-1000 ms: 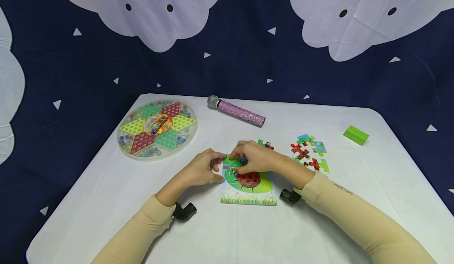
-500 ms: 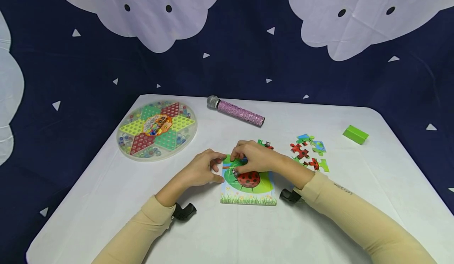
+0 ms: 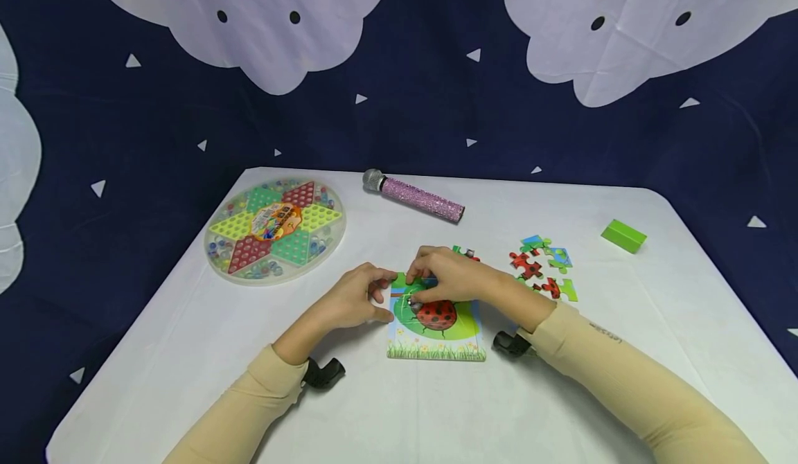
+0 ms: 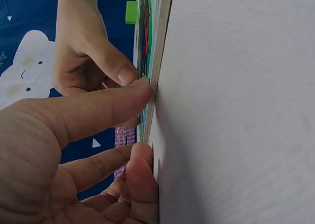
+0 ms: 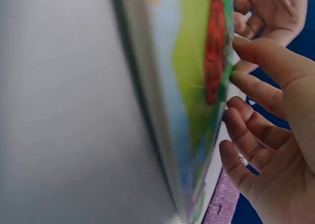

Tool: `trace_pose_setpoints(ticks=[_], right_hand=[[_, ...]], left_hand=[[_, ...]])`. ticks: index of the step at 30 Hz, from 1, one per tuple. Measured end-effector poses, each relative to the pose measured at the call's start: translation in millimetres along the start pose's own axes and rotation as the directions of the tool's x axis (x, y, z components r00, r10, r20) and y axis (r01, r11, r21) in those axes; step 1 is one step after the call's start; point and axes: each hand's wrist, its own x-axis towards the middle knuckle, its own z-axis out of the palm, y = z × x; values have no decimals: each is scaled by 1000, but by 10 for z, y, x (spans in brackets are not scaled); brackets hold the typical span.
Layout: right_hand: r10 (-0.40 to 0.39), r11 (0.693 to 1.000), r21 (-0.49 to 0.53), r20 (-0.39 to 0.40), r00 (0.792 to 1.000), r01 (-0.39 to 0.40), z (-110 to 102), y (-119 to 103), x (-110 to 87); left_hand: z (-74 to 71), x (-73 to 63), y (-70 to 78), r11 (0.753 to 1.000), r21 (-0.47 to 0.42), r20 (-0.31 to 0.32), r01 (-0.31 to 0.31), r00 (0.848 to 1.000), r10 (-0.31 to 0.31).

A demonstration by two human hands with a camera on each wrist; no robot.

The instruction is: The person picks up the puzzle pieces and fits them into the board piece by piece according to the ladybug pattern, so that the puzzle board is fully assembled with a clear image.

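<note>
A square ladybug jigsaw puzzle (image 3: 439, 343) lies flat on the table in front of me. At its left edge, the left hand (image 3: 351, 300) rests its thumb and fingertips, with the thumb below and the fingers near the upper left corner. From the right, the right hand (image 3: 451, 275) reaches over the puzzle and touches its upper part with thumb and fingertips, beside the ladybug's head. Thumb and fingers stand apart on the surface in the right wrist view, where the red ladybug (image 5: 215, 51) shows edge-on. The right hand covers part of the puzzle's upper area.
Loose jigsaw pieces (image 3: 530, 269) lie right of the puzzle, with more partly hidden behind the right hand. A green block (image 3: 624, 236) sits farther right. Toward the back are a pink glitter microphone (image 3: 422, 199) and a round Chinese checkers board (image 3: 275, 231) with marbles.
Both hands stay almost in place; the right fingertips shift very slightly on the puzzle. The view drifts a little. Puzzle and loose pieces keep their places.
</note>
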Motion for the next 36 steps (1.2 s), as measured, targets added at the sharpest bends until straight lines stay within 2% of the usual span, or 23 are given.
trace_pose_setpoints(ticks=[4, 11, 18, 22, 27, 36], right_hand=[[5, 1000, -1, -13, 1000, -5, -91, 27, -62], [18, 1000, -12, -77, 997, -19, -369, 193, -244], [153, 988, -17, -138, 979, -157, -624, 482, -503], [224, 975, 28, -147, 963, -222, -770, 688, -680], [286, 958, 66, -137, 948, -279, -932, 954, -894], [451, 883, 162, -28, 892, -441, -1111, 1254, -1181]], left_hand=[[4, 5, 0, 1000, -8, 0, -11, 1000, 11], [1, 3, 7, 1000, -2, -7, -20, 1000, 20], [0, -9, 8, 1000, 0, -5, -17, 1000, 17], [4, -12, 5, 1000, 0, -3, -16, 1000, 16], [9, -16, 0, 1000, -3, -5, -15, 1000, 15], [13, -16, 13, 1000, -6, -11, -11, 1000, 11]])
